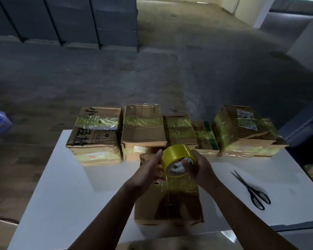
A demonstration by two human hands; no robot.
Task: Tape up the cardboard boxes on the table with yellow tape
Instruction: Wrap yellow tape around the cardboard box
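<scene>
**lead:** White table (61,177), dim concrete hall behind it. What are you tracking?

**ops:** I'm watching the yellow tape roll (177,160). It's hanging just over the near box (168,204), front middle of the table. Right hand (201,168) is gripping it, fingers hooked into the core. Left hand (150,170) is curling round the roll's left rim, thumb on top.

**lead:** Tape going down?

**ops:** I'm seeing a yellow strip running from the roll onto that box's top. I can't tell where the strip's end is sitting.

**lead:** Progress?

**ops:** Back row (143,130), five boxes, is showing yellow bands across the tops, so I'm counting those as done. Near box is looking like the last one and only partly taped, with the strip uncut.

**lead:** Cutter?

**ops:** Scissors (251,190) are lying on the table to the right, apart from the box, nobody touching them. I'm guessing what's left is running the strip out, cutting it and pressing it flat.
</scene>
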